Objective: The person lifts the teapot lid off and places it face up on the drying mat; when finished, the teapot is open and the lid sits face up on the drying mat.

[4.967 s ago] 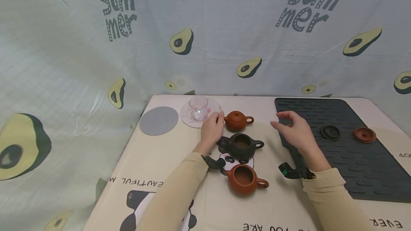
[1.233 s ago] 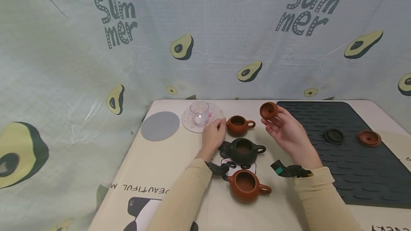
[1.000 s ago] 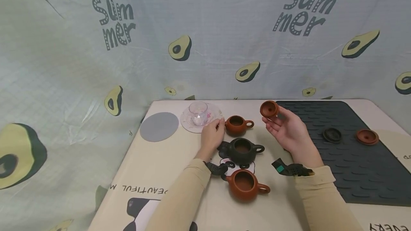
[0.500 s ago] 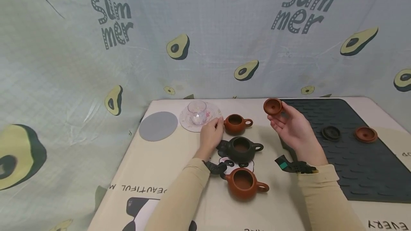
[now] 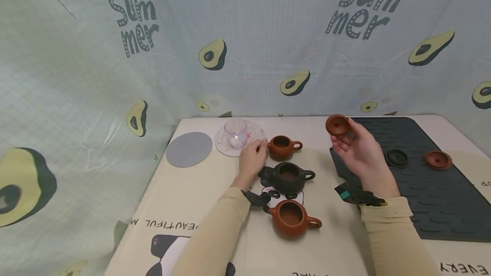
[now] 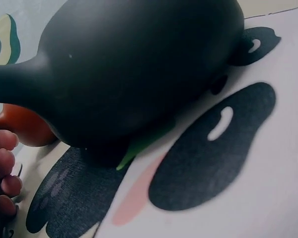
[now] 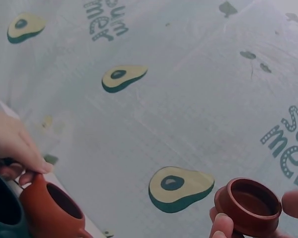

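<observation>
My right hand [image 5: 362,156] holds a small reddish-brown teapot lid [image 5: 337,125] between thumb and fingers, its hollow underside showing. In the right wrist view the held lid [image 7: 251,206] is tilted, with a thumb at its right. My left hand [image 5: 252,159] pinches the spout of the small orange-brown teapot [image 5: 281,148], which stands lidless. Closer to me are a lidless black teapot [image 5: 288,179] and a larger lidless reddish-brown teapot [image 5: 291,220]. In the left wrist view the black teapot [image 6: 139,64] fills much of the picture; only some left-hand fingertips show.
A dark ridged mat [image 5: 429,208] lies at the right, bearing a black lid [image 5: 397,158] and a reddish-brown lid [image 5: 438,160]. At the back left, a clear glass cup [image 5: 235,133] stands on a patterned coaster [image 5: 222,143], beside a grey disc [image 5: 189,149].
The small teapot's lid was on five seconds ago; my right hand has lifted it off, turned it over and drifted right towards the mat. My left hand stays at the spout.
</observation>
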Tool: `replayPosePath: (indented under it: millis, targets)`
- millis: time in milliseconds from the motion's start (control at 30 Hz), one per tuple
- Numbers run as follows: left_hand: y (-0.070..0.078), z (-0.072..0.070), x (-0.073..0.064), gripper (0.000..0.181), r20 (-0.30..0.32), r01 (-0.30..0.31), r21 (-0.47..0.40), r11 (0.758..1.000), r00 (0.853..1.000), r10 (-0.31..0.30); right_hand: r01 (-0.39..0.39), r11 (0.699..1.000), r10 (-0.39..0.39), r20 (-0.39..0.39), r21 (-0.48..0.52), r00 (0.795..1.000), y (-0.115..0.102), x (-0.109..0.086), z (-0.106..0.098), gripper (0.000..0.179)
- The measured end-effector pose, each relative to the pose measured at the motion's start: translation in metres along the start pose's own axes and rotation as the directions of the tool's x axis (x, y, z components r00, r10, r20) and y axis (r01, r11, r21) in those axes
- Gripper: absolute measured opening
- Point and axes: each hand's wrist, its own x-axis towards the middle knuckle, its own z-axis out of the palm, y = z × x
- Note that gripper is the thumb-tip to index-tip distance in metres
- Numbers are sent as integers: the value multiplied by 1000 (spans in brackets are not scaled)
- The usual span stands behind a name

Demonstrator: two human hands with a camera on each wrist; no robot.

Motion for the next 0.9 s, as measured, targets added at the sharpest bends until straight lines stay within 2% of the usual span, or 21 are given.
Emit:
replayPosePath:
  millis: [100, 200, 467, 667, 800, 900]
  targets:
    - [1, 0, 1, 41, 9, 18, -23, 1000, 1000, -18, 28, 996, -29, -10, -80, 1000, -1, 1, 0, 28]
    - [1, -1, 2, 41, 21, 30, -41, 999, 999, -29, 61, 979, -66, -16, -192, 998, -2, 3, -1, 35]
    - [2, -1, 5, 41, 59, 67, -108, 992, 996, -61, 103, 896, -154, -83, -433, 985, -3, 6, -2, 39]
    - [3, -1, 6, 42, 80, 82, -131, 988, 994, -72, 152, 835, -246, -112, -529, 963, -3, 5, 1, 40]
    - [3, -2, 6, 42, 77, 82, -129, 988, 994, -73, 131, 809, -258, -146, -572, 955, -4, 5, 3, 43]
    - [4, -2, 7, 42, 76, 79, -126, 989, 995, -70, 107, 790, -245, -152, -603, 957, -5, 6, 2, 46]
